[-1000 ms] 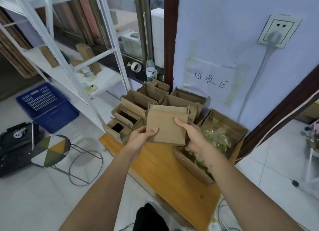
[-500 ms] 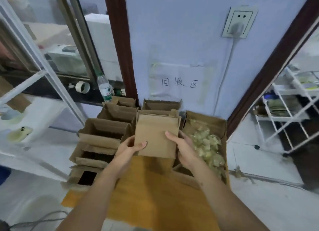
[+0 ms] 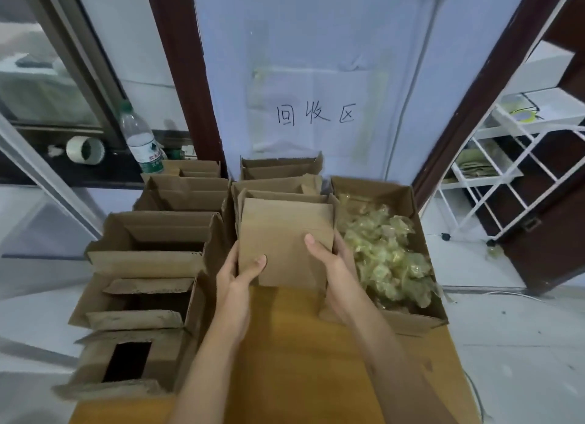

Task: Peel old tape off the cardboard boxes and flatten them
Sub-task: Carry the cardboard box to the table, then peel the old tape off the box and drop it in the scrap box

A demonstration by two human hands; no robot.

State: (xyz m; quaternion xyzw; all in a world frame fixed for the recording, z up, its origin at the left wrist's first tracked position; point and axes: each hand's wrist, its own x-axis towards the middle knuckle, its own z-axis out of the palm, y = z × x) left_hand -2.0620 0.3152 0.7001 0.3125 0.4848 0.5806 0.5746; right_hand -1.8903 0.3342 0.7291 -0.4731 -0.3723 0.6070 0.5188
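I hold a flattened brown cardboard box (image 3: 285, 233) upright over the back of the wooden table (image 3: 300, 354). My left hand (image 3: 235, 271) grips its lower left edge, thumb on the front face. My right hand (image 3: 329, 259) grips its lower right edge, thumb on the front, fingers behind. Several open cardboard boxes (image 3: 158, 243) stand in rows to the left and behind it. To the right, a larger box (image 3: 408, 198) holds a heap of crumpled clear yellowish tape (image 3: 386, 255).
A wall with a paper sign (image 3: 316, 114) rises right behind the boxes. A water bottle (image 3: 141, 143) and a tape roll (image 3: 85, 149) sit on the sill at left. A white wire rack (image 3: 519, 170) stands at right. A cable (image 3: 408, 84) runs down the wall.
The view has closed in on the table and swung right. Both hands keep their grip on the flat box, which now sits lower, against the boxes behind it.
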